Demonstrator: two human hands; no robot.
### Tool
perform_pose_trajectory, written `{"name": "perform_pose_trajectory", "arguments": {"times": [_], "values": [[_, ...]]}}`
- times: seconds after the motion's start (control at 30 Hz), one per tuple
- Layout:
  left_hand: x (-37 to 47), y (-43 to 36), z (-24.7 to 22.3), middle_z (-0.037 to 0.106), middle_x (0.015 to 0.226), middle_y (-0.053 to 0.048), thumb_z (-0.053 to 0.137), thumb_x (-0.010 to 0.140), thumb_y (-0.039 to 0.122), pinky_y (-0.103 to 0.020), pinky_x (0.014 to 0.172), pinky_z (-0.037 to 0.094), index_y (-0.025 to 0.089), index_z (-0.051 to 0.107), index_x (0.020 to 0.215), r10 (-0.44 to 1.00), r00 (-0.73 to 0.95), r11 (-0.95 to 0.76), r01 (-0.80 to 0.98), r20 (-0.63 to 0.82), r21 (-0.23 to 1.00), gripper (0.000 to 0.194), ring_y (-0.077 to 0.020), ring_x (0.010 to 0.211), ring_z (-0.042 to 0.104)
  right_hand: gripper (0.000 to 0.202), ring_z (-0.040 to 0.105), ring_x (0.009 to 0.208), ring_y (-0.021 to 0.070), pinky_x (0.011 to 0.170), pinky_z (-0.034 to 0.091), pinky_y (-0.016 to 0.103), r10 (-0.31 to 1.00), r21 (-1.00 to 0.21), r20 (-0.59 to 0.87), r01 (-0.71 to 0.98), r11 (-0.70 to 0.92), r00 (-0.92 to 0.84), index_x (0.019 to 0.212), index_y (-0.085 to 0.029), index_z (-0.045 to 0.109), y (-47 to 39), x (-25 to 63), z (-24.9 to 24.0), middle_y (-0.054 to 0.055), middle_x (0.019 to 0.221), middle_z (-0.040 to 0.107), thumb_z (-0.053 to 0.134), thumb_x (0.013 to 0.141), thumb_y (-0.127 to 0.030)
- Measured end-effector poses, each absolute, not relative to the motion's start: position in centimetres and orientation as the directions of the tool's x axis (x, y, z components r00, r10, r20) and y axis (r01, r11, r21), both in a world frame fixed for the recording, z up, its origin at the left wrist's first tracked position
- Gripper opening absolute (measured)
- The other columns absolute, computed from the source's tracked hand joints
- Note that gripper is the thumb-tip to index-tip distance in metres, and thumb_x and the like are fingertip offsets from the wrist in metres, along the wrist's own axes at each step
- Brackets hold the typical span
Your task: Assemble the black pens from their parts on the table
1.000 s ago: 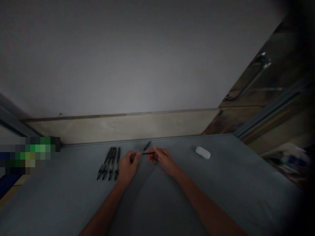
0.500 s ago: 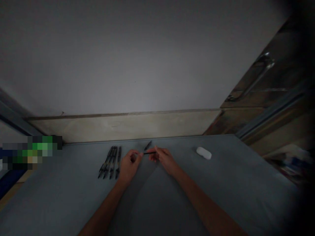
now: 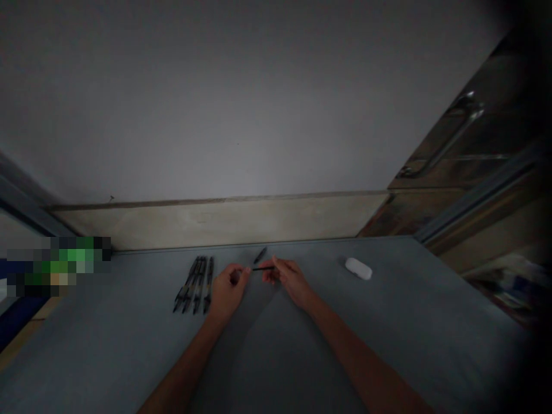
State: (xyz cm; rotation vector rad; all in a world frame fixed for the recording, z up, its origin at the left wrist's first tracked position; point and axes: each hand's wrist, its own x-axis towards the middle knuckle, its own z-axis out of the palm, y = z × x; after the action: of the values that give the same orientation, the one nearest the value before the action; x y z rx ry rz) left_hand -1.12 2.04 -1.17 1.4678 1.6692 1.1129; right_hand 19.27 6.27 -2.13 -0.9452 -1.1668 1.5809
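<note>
Your grip: both hands pinched on one thing. Left hand (image 3: 227, 287), thumb and finger together on the left end of a thin dark rod (image 3: 262, 268); right hand (image 3: 293, 282), thumb and fingertips closed on its right end. The rod lies near level across the gap between your hands, just below and left of the frame's centre line, dark against the counter (image 3: 107, 333). You hold it above the surface; how far above, I cannot tell.

Against half a second ago: pinch unchanged, rod at much the same slant. The whole scene sits a touch further right in the frame, wall and counter alike, so your head view has drifted slightly. Against one second ago, the same rightward drift, a little larger. Nothing on the counter has visibly changed place relative to its neighbours.

Outward: a short dark piece (image 3: 260, 255) lies just beyond the rod, tilted up to the right, apart from your fingers. Lower left of centre, four dark pens (image 3: 199, 284) lie side by side, far ends bunched, near ends fanned, close by your left hand. Right of centre, well apart from your right hand, a rounded white case (image 3: 359, 268) lies aslant. Pale panel (image 3: 241, 221) behind the counter; metal handle (image 3: 451, 138) at upper right.
</note>
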Motion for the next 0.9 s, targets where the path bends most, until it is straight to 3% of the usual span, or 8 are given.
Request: {"name": "perform_pose_trajectory", "arguments": {"times": [0.07,0.23,0.43,0.67,0.83,0.9], "values": [[-1.14,2.04,-1.24,0.045,0.06,0.007,0.062,0.093,0.076,-0.032,0.064,0.034,0.025,0.069,0.082,0.983,-0.172,0.014,0.433,0.067,0.901,0.053,-0.0174,0.061,0.048,0.06,0.069,0.067,0.0214,0.067,0.047,0.036,0.961,-0.966,-0.053,-0.229,-0.118,-0.272,0.09,-0.023,0.095,6.28,19.25,-2.15,0.007,0.071,0.082,0.084,0.09,-0.081],[-1.13,2.01,-1.37,0.044,0.062,0.005,0.055,0.097,0.075,-0.033,0.066,0.035,0.026,0.052,0.064,0.983,-0.154,-0.017,0.465,0.1,0.885,0.059,-0.0173,0.065,0.049,0.063,0.068,0.066,0.0204,0.067,0.047,0.035,0.958,-0.967,-0.077,-0.215,-0.139,-0.275,0.087,-0.022,0.094,6.29,19.16,-2.09,0.007,0.069,0.081,0.083,0.088,-0.084],[-1.15,2.06,-1.32,0.041,0.058,0.009,0.064,0.091,0.075,-0.032,0.062,0.032,0.025,0.073,0.093,0.984,-0.175,0.031,0.407,0.044,0.913,0.051,-0.0177,0.058,0.047,0.059,0.069,0.066,0.022,0.065,0.046,0.036,0.967,-0.967,-0.066,-0.224,-0.123,-0.244,0.087,-0.023,0.093,6.3,19.16,-2.17,0.008,0.07,0.081,0.085,0.087,-0.081],[-1.14,2.05,-1.42,0.044,0.061,0.004,0.055,0.097,0.076,-0.033,0.066,0.035,0.026,0.052,0.065,0.983,-0.148,-0.022,0.474,0.104,0.88,0.06,-0.0174,0.064,0.048,0.057,0.068,0.066,0.0223,0.065,0.045,0.037,0.969,-0.969,-0.038,-0.228,-0.096,-0.246,0.087,-0.023,0.094,6.24,19.19,-2.38,0.008,0.07,0.08,0.085,0.09,-0.079],[-1.03,1.94,-1.17,0.05,0.062,0.005,0.06,0.094,0.076,-0.033,0.065,0.037,0.024,0.07,0.08,0.987,-0.145,-0.001,0.427,0.069,0.904,0.054,-0.0183,0.064,0.051,0.057,0.067,0.066,0.0214,0.067,0.045,0.036,0.971,-0.978,-0.026,-0.194,-0.074,-0.238,0.09,-0.023,0.095,6.19,19.31,-2.27,0.007,0.071,0.081,0.086,0.09,-0.078],[-1.0,1.89,-1.01,0.052,0.062,0.004,0.057,0.094,0.076,-0.033,0.065,0.038,0.024,0.069,0.078,0.987,-0.145,0.004,0.424,0.064,0.906,0.056,-0.0193,0.065,0.053,0.055,0.068,0.067,0.0218,0.068,0.046,0.037,0.97,-0.98,-0.027,-0.187,-0.074,-0.241,0.09,-0.024,0.095,6.18,19.35,-2.22,0.006,0.071,0.081,0.086,0.09,-0.078]]}}
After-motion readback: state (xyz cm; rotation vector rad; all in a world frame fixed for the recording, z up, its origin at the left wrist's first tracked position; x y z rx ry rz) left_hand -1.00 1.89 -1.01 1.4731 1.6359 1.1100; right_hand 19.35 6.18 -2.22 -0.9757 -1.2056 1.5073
